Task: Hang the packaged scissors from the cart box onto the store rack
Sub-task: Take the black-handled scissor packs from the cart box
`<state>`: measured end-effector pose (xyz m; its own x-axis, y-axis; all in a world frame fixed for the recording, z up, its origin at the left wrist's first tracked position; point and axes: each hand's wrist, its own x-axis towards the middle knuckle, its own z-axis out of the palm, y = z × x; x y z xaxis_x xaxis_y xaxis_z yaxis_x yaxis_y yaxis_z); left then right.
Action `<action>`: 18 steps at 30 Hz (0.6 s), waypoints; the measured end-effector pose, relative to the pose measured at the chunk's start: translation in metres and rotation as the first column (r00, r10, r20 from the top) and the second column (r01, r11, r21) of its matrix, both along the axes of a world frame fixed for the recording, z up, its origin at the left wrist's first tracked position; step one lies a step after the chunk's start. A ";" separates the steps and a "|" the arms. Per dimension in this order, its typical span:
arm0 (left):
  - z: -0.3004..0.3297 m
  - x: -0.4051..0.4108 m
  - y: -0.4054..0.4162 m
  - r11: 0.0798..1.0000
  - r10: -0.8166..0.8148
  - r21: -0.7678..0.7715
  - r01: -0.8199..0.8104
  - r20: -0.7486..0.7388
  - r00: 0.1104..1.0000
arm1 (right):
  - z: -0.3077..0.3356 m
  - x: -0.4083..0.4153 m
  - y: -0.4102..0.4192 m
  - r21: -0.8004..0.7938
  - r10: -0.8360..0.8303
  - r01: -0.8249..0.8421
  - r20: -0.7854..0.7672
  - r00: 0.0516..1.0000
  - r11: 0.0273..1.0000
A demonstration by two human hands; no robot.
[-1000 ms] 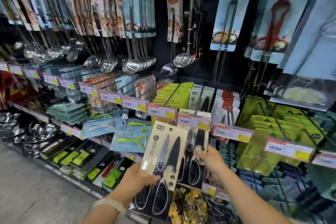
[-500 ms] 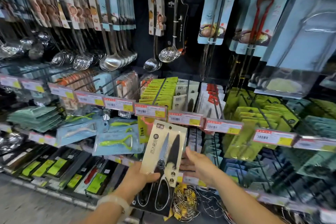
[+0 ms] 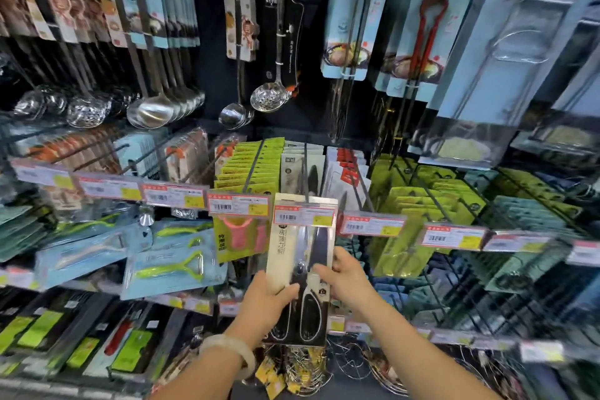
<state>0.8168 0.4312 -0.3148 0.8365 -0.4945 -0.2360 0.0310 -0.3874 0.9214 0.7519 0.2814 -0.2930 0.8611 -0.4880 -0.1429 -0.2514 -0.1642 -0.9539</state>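
Both hands grip one scissors pack [image 3: 300,269] at centre frame, held upright against the rack [image 3: 454,204]. The left hand [image 3: 264,305] pinches its lower left edge with the thumb across the front; the right hand [image 3: 344,276] closes on the right edge, fingers over the pivot.

The pack's top sits behind a price tag [image 3: 304,215], right where a peg [image 3: 305,169] juts forward. If the hang hole misses the peg tip, the card could buckle or slide down beside the peg and drop. The tag might also catch the top edge and stop it going on. Pushing off-line could jostle the packs behind.

The hang hole is hidden by the tag, so I cannot tell whether the peg is through it. The frame edges are blurred, and the cart box is out of view.
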 end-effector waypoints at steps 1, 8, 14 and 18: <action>-0.001 0.002 -0.002 1.000 0.003 -0.004 -0.003 -0.018 1.000 | 0.000 0.003 -0.002 0.006 -0.010 0.010 -0.004 1.000 1.000; -0.014 0.009 0.000 1.000 -0.017 0.022 0.018 -0.072 0.997 | -0.012 0.009 0.007 -0.057 -0.050 0.045 -0.091 0.995 0.997; -0.021 0.030 -0.013 0.996 -0.013 0.088 0.016 -0.042 0.999 | -0.019 0.024 0.008 -0.142 -0.152 0.129 -0.164 0.975 0.981; -0.031 0.025 -0.026 0.948 0.009 0.319 0.003 -0.037 0.999 | -0.032 0.018 0.005 -0.255 -0.199 0.125 -0.291 0.936 0.959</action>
